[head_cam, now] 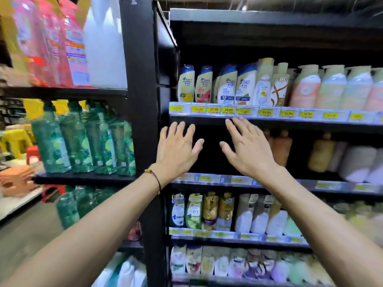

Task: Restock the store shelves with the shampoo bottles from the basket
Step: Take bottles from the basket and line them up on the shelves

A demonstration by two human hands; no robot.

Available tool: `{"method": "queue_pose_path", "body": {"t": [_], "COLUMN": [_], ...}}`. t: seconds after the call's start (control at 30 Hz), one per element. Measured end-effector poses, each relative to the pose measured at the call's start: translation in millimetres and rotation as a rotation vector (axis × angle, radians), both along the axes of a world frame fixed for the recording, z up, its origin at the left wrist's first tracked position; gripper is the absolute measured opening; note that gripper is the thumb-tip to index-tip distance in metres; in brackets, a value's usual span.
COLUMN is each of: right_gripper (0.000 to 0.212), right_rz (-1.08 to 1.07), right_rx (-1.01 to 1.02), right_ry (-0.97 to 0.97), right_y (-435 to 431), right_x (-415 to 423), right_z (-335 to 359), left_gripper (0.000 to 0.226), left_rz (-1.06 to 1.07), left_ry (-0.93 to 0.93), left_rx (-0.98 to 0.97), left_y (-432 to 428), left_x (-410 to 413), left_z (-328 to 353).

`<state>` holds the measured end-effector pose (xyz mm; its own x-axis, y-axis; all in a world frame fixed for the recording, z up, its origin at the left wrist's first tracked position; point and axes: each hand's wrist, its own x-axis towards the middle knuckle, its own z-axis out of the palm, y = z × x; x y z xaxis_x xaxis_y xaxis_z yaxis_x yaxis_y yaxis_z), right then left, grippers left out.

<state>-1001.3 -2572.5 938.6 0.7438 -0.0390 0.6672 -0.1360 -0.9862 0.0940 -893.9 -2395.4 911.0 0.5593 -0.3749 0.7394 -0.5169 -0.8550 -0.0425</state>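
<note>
Shampoo bottles (228, 85) at the shelf edge (290, 123) may topple if the empty, spread left hand (176, 150) or right hand (248, 151) bumps them.

You have one view, worn on your head, facing forward and a little down into the shelves (300, 125). It sits close enough that they fill the centre and right of the frame. The wide lens bends the black upright (143, 121) and smears the edges. Your left hand (176, 150) and right hand (248, 150) reach in from the bottom corners to mid-frame. Aisle floor (27, 230) shows at lower left.
</note>
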Motion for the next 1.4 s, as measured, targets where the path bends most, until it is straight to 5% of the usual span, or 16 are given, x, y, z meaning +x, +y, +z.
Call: {"method": "queue_pose_path", "body": {"t": [0.93,1.4], "right_gripper": [0.063,0.062], "right_rz": [0.099,0.012], "right_rx": [0.299,0.400], "right_ry": [0.652,0.844], "right_y": [186,317], "right_x": [-136,-135], "right_z": [-350,-475], "left_gripper": [0.062,0.061], "left_rz": [0.189,0.110], "left_ry": [0.699,0.957], "left_rx": [0.294,0.354], "left_y": [226,370], "left_x": [-190,-165], "left_z": [-318,-452]}}
